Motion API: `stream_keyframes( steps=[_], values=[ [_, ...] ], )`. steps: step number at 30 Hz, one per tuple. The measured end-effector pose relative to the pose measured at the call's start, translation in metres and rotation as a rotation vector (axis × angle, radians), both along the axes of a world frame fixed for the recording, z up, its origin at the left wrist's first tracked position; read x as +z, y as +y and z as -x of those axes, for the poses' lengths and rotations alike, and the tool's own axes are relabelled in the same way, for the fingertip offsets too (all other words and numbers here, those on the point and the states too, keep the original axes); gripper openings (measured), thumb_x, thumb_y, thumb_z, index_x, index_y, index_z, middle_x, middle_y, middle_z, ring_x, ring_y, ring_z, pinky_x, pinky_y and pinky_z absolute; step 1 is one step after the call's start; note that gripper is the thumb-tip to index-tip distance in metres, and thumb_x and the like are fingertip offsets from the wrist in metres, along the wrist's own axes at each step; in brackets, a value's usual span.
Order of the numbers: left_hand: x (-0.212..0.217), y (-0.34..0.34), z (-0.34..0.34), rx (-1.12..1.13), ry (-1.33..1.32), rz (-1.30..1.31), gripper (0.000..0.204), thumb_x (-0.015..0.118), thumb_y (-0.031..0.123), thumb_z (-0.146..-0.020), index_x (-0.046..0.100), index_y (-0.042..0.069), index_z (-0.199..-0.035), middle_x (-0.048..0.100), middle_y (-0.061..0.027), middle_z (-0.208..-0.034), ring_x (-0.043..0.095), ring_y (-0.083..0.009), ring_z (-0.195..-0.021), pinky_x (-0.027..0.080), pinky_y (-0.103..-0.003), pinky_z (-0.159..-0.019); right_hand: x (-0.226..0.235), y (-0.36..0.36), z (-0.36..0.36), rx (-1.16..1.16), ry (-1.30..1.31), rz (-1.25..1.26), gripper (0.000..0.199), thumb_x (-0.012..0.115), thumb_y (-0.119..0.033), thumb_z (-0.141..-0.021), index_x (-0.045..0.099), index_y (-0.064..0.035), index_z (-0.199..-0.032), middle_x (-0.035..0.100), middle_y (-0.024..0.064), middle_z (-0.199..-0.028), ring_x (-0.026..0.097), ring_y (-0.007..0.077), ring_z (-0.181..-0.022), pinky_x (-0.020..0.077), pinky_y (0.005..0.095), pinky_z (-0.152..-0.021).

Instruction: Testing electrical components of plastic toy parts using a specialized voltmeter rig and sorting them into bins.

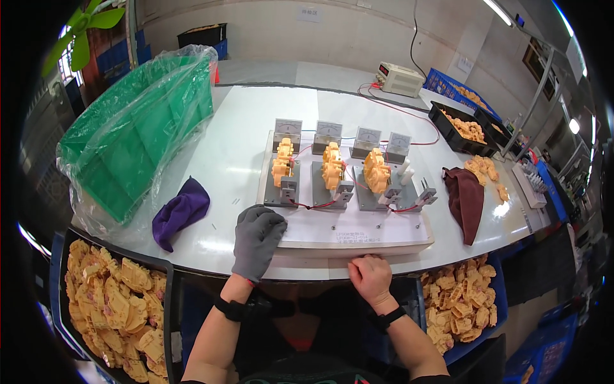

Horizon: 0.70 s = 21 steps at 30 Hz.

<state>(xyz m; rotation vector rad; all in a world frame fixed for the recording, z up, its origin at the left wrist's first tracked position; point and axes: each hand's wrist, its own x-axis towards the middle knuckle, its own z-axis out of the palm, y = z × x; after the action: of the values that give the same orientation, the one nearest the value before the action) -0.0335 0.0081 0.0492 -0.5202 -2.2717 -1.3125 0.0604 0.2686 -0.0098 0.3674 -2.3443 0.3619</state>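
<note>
Here, my left hand (257,240) wears a grey glove and lies flat on the white board (358,233), at its near left corner. My fingers there are curled down a bit and hold nothing. My right hand (369,276) is bare. It sits at the near edge of the board, about the middle, curled into a loose fist. I cannot tell if anything small is inside it.

On the board stand three grey stands. Each one has a yellow part clipped on it: the left part (282,161), the middle part (332,166) and the right part (377,171). Behind them, at the far edge of the board, are four small meters (327,134) in a row. Thin red wires (313,205) run between the stands.

Left of the board lies a purple cloth (181,211), and past it a green crate (137,137) in a clear bag. Right of the board lies a brown cloth (467,200). Nearer me than the board, a bin (121,307) of yellow parts sits on the left, and another bin (459,306) on the right.
</note>
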Motion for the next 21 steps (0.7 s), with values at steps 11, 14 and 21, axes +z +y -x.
stream_keyframes(
  steps=[11,14,21],
  values=[
    [-0.003,0.001,0.0,0.002,0.031,0.016,0.01,0.073,0.006,-0.078,0.07,0.006,-0.088,0.065,-0.009,-0.096,0.057,-0.0303,-0.104,0.047,-0.04,-0.087,0.0,0.002,-0.001,0.0,-0.002,0.003,0.014,0.073,-0.015,-0.077,0.059,-0.0138,-0.078,0.056,0.003,-0.067,0.059,0.0246,-0.064,0.0466,0.0371,-0.06],
    [-0.004,-0.002,-0.001,0.011,0.021,0.023,0.012,0.073,0.007,-0.079,0.07,0.006,-0.09,0.065,-0.0092,-0.097,0.057,-0.0306,-0.104,0.047,-0.04,-0.087,0.001,0.0,-0.001,0.004,0.002,0.007,0.014,0.073,-0.015,-0.077,0.059,-0.0138,-0.078,0.056,0.003,-0.067,0.059,0.0245,-0.064,0.0467,0.0371,-0.06],
    [-0.001,-0.01,0.002,-0.003,0.037,0.096,0.02,0.071,0.009,-0.082,0.069,0.003,-0.101,0.066,-0.0124,-0.101,0.06,-0.0305,-0.102,0.049,-0.038,-0.088,0.013,-0.004,0.001,0.071,-0.036,0.098,0.01,0.072,-0.012,-0.081,0.061,-0.0105,-0.08,0.057,0.0039,-0.068,0.058,0.0251,-0.062,0.0461,0.0365,-0.06]
  ],
)
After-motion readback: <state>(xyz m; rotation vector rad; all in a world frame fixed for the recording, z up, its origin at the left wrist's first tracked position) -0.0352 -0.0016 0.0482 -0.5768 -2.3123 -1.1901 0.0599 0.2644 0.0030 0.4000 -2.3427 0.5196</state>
